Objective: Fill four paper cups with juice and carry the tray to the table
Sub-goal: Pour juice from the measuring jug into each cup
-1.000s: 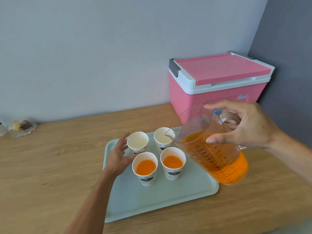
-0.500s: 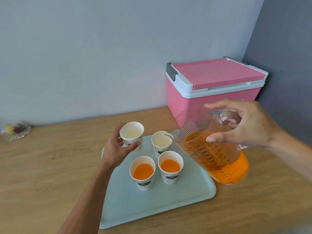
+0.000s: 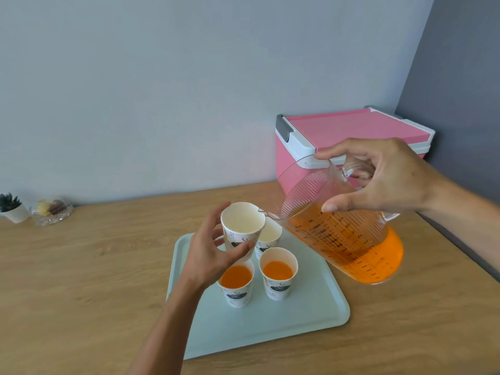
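My left hand [image 3: 208, 253] curls round the empty cup [image 3: 241, 226] (above the tray [image 3: 297, 328]), right hand [image 3: 384, 182] grips the jug [image 3: 351, 239]; I would tilt slowly, spout over rim.

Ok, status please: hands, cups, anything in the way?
Left hand holds empty cup over tray. Right hand tilts juice pitcher, spout at its rim. Two cups filled. Path clear.

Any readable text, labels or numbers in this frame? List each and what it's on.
"ml": top of the black printed scale on the clear ribbed plastic jug of orange juice.
Scale numbers below it: too blurred to read.
Dark logo on the white paper cups: lettering too small to read.
Pink cooler box: no text visible.
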